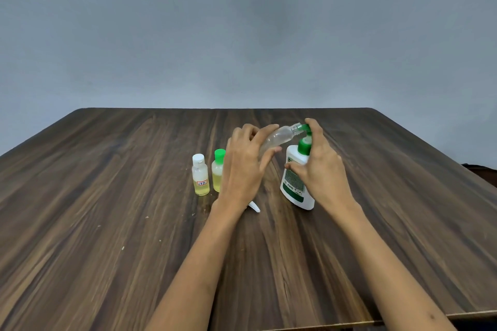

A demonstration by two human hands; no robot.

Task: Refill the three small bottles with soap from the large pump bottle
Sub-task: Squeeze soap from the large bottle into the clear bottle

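Observation:
My left hand point(246, 164) holds a clear small bottle point(279, 136) tilted on its side, its open neck up against the green pump spout point(306, 127). My right hand point(320, 166) wraps the large white pump bottle point(294, 180), with a finger on top of the pump head. The pump bottle stands on the table, leaning slightly. Left of my left hand stand two small bottles holding yellow liquid: one with a white cap point(200, 174) and one with a green cap point(218, 169), partly hidden by my hand.
A small white cap or spout piece point(254, 207) lies on the dark wooden table point(107, 209) below my left wrist. A grey wall rises behind the table's far edge. A dark object point(481, 172) shows past the right edge.

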